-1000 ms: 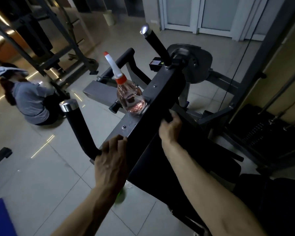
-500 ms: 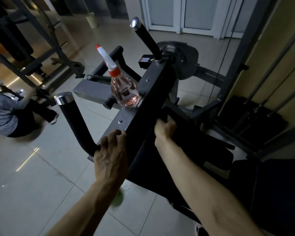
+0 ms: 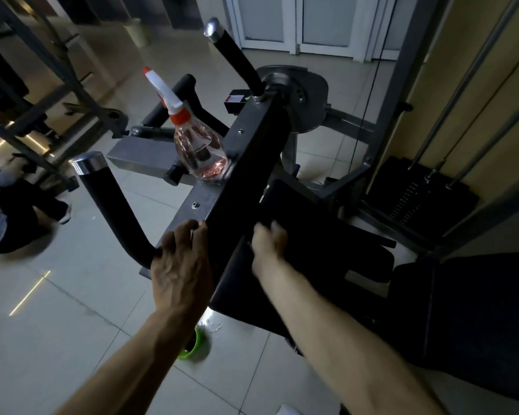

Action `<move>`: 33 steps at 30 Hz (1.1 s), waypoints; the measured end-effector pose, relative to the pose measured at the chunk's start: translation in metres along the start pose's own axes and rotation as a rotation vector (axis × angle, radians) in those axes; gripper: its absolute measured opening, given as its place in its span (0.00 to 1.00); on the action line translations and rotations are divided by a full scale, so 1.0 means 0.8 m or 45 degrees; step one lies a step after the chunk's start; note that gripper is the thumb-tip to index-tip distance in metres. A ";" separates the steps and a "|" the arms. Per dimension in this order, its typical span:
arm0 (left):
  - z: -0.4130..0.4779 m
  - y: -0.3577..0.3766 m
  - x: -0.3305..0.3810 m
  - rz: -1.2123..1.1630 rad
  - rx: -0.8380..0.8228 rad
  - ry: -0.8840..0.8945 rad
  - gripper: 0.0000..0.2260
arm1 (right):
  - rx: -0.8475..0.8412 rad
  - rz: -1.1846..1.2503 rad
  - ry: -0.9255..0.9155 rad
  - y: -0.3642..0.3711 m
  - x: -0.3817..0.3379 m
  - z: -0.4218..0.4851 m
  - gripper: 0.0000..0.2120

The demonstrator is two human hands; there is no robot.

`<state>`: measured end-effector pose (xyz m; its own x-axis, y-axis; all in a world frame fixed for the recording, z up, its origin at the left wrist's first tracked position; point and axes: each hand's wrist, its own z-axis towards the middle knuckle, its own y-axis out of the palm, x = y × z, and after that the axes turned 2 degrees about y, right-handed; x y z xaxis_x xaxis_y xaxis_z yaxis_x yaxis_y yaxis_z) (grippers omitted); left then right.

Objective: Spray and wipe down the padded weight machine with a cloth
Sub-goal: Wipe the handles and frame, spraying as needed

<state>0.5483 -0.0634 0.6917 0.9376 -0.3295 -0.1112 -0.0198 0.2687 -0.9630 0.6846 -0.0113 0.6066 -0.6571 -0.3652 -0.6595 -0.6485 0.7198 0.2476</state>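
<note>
The weight machine's black crossbar (image 3: 246,163) runs up the middle, with a padded handle (image 3: 114,211) at its near left and another handle (image 3: 237,58) at its far end. The left hand (image 3: 180,265) grips the bar's near end, fingers bent over the top face and thumb down by the handle's base. The right hand (image 3: 267,238) is at the near edge of the dark pad (image 3: 312,223) just right of the bar; it is blurred, so I cannot tell whether it clasps the pad or holds anything. A spray bottle (image 3: 200,148) of pink liquid stands upright on the bar's left edge, well beyond both hands.
</note>
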 end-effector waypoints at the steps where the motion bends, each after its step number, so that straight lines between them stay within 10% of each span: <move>1: 0.000 0.000 0.000 -0.003 0.006 -0.002 0.31 | 0.028 0.027 0.004 0.005 -0.016 0.017 0.22; 13: -0.002 0.000 0.000 0.014 0.013 0.011 0.32 | -0.289 -0.080 0.139 -0.040 0.078 -0.095 0.09; 16: -0.003 0.001 -0.002 0.008 0.035 0.039 0.34 | -0.061 -0.133 -0.055 -0.011 0.010 -0.037 0.24; 20: -0.004 0.003 -0.002 0.020 0.054 0.033 0.33 | 0.086 -0.402 -0.400 0.003 -0.008 -0.017 0.21; 26: -0.005 0.004 -0.002 0.029 0.050 0.029 0.34 | -0.182 -0.830 -0.778 -0.045 0.072 -0.072 0.16; 33: -0.005 0.003 0.002 0.026 0.085 0.030 0.33 | -0.085 -0.536 -0.792 0.011 -0.035 0.000 0.21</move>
<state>0.5481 -0.0667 0.6879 0.9289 -0.3439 -0.1373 -0.0152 0.3351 -0.9420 0.6972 0.0056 0.6272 -0.0228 -0.1867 -0.9822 -0.8317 0.5487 -0.0849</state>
